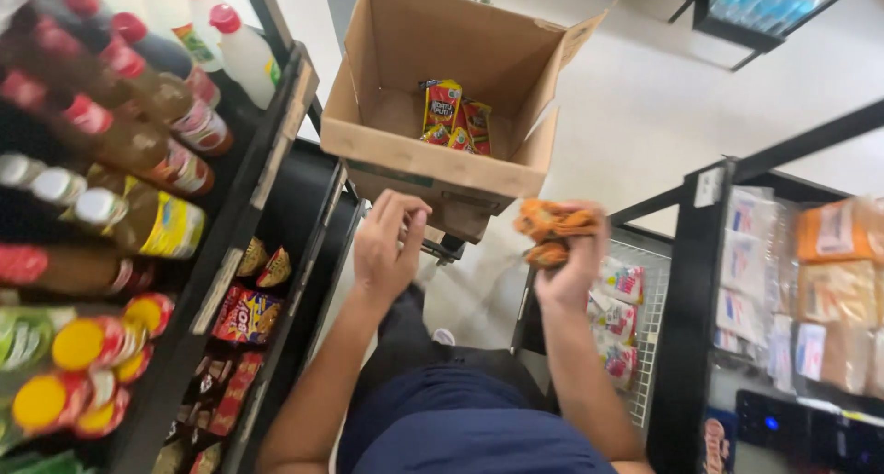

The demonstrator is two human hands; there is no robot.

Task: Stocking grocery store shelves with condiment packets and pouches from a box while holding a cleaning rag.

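Observation:
My right hand [573, 267] grips a bunch of small orange snack packets [552, 227], held up just right of an open cardboard box [424, 156]. A few red and yellow packets [454, 115] lie on the box floor. My left hand [389, 244] is raised below the box's near wall, fingers curled and close to the cardboard; whether it touches the box is unclear. Nothing shows in that hand.
Dark shelves on the left carry bottles with red caps [138, 115], yellow-lidded jars [78, 364] and snack packets [247, 313] lower down. To the right, a wire basket [645, 345] holds packets, beside a black rack [686, 327] of bagged goods. Pale floor lies beyond the box.

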